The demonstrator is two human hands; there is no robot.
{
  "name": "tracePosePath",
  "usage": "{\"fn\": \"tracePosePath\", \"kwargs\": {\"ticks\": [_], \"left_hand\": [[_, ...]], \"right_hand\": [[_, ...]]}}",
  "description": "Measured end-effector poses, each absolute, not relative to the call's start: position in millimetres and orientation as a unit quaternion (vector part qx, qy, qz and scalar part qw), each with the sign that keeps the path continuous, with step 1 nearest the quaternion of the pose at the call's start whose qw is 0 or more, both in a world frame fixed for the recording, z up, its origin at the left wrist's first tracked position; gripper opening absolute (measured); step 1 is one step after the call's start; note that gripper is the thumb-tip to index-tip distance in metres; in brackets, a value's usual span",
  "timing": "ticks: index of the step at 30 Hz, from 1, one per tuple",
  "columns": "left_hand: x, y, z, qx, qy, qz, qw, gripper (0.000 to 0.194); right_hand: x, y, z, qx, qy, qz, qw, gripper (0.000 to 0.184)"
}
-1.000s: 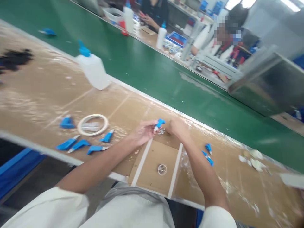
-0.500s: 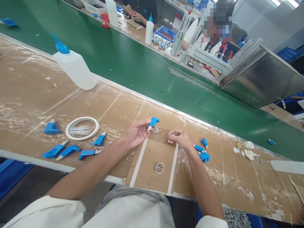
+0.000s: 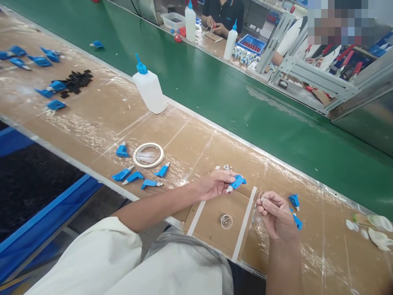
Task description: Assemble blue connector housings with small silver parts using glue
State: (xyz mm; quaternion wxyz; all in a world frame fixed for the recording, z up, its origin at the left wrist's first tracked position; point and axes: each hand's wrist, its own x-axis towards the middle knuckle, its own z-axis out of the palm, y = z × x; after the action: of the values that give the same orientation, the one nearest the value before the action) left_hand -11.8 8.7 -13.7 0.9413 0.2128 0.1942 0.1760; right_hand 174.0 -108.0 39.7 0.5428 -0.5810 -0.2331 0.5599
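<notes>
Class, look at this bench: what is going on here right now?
A person at a taped cardboard bench holds a blue part in the left hand. The right hand pinches something tiny, too small to identify. More blue parts lie by a tape ring, near a bottle.

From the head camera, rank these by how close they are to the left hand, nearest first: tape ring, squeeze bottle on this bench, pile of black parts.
Measured from the left hand, which holds a blue part:
1. Tape ring, lying flat on the bench to the hand's left.
2. Squeeze bottle, standing farther back by the green belt.
3. Pile of black parts, far off to the left.
</notes>
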Motion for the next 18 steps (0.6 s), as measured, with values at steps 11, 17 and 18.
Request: {"fn": "tracePosePath", "kwargs": {"ticks": [11,17,18], "left_hand": [[-10.2,3.2,-11.9,0.253,0.166,0.183,0.935,0.048],[-12.9,-1.2,-9.3,0.306,0.176,0.205,0.913,0.054],[-13.4,-1.7,-9.0,0.317,0.175,0.209,0.908,0.053]], "right_hand": [[153.9,-112.9,36.8,-0.606,-0.273,0.503,0.552,0.032],[137.0,-122.4,33.4,-0.643,-0.312,0.439,0.545,0.027],[136.2,-123.3,32.6,-0.645,-0.319,0.435,0.541,0.026]]}}
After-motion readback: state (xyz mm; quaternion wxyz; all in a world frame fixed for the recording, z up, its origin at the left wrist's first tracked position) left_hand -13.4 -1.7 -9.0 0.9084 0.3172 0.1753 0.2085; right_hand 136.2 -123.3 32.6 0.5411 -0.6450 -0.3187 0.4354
